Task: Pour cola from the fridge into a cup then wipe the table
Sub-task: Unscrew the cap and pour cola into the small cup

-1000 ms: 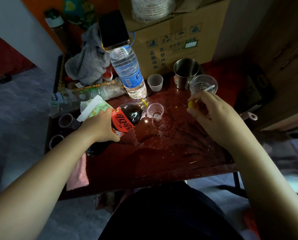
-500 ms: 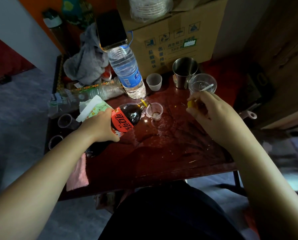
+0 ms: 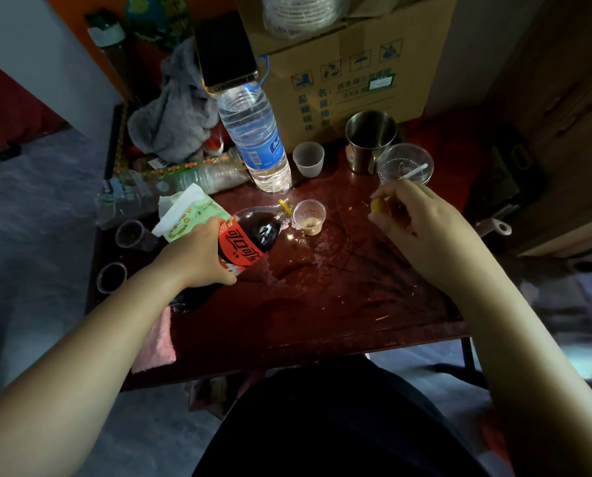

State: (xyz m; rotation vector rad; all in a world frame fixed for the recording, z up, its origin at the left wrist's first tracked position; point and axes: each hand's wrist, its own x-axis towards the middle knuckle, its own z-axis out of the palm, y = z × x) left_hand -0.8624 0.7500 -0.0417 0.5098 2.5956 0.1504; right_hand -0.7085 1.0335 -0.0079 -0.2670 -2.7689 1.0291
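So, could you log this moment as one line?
left hand: grips cola bottle tilted at cup; right hand: pinches yellow cap; table: wet

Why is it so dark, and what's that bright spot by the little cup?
Head view: the room is dim, so most of it looks dark; the spot is light glinting off the wet table beside the cup; the wide lens bends the edges.

- The cola bottle (image 3: 250, 241) has a red label with white Chinese words, 可口可乐, the Coca-Cola name.
- The cardboard box (image 3: 356, 67) has blue Chinese words, 品名 at the top, and little picture signs, one an umbrella.
- The blue label on the water bottle (image 3: 253, 132) and the print on the tissue pack (image 3: 191, 215) are too small to read.
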